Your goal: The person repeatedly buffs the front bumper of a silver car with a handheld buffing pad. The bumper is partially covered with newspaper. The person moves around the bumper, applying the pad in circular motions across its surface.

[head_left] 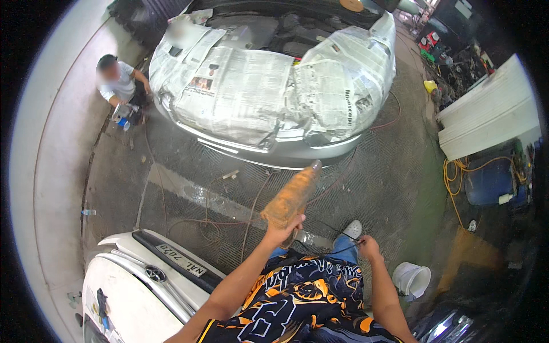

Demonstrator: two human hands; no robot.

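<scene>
In front of me, my left hand (285, 230) is closed around the grip of a worn orange heat gun (293, 197). Its metal nozzle points away, toward the car bumper (274, 153), with floor showing between them in the picture. A thin black cord (329, 252) loops from the tool across my front. The fingers of my right hand (370, 247) are closed on that cord. Newspaper sheets (234, 97) cover the front of the car ahead.
A person (119, 80) crouches at the car's left side, holding a spray gun (121, 111). Hoses (214, 222) cross the floor. A white car (137, 286) stands at lower left, a white bucket (412, 279) at lower right. A yellow cord (452, 177) hangs by a blue container (489, 180).
</scene>
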